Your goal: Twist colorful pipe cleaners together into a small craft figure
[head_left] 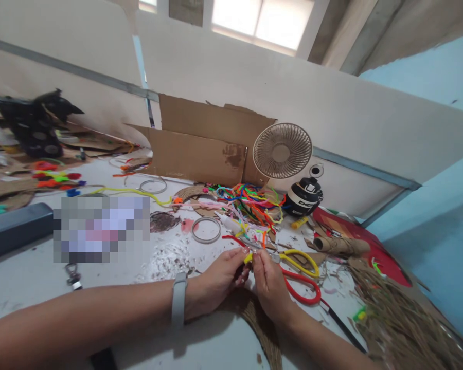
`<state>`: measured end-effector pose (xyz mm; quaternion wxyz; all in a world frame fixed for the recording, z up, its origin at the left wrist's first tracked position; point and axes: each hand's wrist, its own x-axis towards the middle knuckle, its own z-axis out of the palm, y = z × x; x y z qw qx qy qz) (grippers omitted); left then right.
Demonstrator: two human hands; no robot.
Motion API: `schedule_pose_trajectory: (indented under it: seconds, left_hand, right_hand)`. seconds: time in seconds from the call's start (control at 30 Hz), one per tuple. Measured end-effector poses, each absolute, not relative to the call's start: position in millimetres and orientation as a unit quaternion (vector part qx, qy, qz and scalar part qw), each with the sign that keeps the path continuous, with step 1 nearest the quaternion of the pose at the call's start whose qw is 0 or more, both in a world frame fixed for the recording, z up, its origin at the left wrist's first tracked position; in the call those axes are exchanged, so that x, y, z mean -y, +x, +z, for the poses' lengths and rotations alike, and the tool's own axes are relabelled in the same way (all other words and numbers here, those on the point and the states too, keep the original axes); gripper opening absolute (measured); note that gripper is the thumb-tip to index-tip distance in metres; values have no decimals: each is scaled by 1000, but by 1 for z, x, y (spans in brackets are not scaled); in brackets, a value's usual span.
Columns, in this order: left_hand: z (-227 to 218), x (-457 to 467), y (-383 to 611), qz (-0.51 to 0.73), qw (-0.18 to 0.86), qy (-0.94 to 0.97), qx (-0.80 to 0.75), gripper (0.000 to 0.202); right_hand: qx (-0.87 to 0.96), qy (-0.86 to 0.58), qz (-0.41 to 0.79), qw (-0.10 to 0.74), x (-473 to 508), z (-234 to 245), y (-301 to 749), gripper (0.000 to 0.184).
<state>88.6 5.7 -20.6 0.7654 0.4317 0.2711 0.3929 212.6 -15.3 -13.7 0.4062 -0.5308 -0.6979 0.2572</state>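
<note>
My left hand (226,270), with a pale band on its wrist, pinches a small piece of yellow pipe cleaner (248,258). Fingertips of my right hand (268,282) close on the same yellow piece from the other side. The two hands meet low over the white table. Just right of them lie scissor handles, one yellow loop (301,263) and one red loop (304,289); their blades are partly hidden behind my hand. A red pipe cleaner (233,240) lies just beyond my fingers. Below my hands is a curved brown corded piece (264,329).
A tangle of coloured pipe cleaners (250,198) lies beyond, beside a small fan (282,150). Metal rings (206,229), a cardboard roll (341,245) and brown fibre strands (401,318) surround the hands. Cardboard (200,154) stands at the back. A dark case (17,231) sits left.
</note>
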Motion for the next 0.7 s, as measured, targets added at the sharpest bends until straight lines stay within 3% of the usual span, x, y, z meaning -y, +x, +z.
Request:
schedule_pose_trajectory:
  seconds: [0.07,0.17,0.3,0.4,0.5,0.7]
  left_hand:
    - [-20,-9,86,385,731,491,-277,36]
    - [-19,-15,77,389,615,624,-285,35]
    - [-15,-24,61,371,247,857,-260,28]
    - [-15,-30,58,279,52,923,-258,22]
    - [-17,-34,61,222,-26,937,-268,13]
    - [-20,-34,64,198,-59,944,-257,8]
  right_hand:
    - [686,-515,313,407,12,-6,215,25]
    - [594,-493,487,409,7,6,217,25]
    - [458,-465,651,388,2,15,221,28]
    - [408,-448,714,350,2,18,223,28]
    - [383,-444,737,336,3,19,224,26]
    - [438,-508,661,337,4,14,220,26]
